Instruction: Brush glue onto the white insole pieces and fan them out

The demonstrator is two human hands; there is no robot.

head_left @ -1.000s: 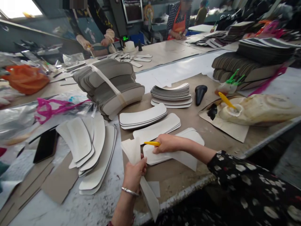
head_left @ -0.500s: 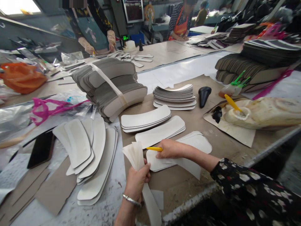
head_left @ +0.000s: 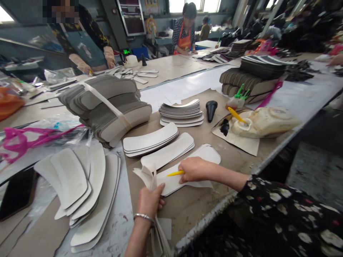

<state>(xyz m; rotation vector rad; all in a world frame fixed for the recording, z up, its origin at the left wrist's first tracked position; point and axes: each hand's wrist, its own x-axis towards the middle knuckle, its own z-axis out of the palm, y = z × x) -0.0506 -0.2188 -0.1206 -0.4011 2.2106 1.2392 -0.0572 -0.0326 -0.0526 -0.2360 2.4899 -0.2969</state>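
My left hand is closed around a bundle of thin whitish strips. Their upper ends fan out above the fist, and the lower ends hang past my wrist. In my right hand is a thin yellow stick, its tip pointing left toward the bundle. The right hand rests over a short stack of white curved panels. A pale strip sticks out beneath that hand; whether the fingers also grip it, I cannot tell. Two more low piles of white panels, a nearer one and a farther one, lie just beyond.
Fanned white panels lie at left, near a dark phone. Behind stands a strapped grey stack. A black tool and a cut plastic container with another yellow stick are at right. Co-workers stand across the table.
My view has swung to the right, so things sit further left. The left hand's strips have turned more edge-on, and the right hand has come closer to the left with the yellow stick.
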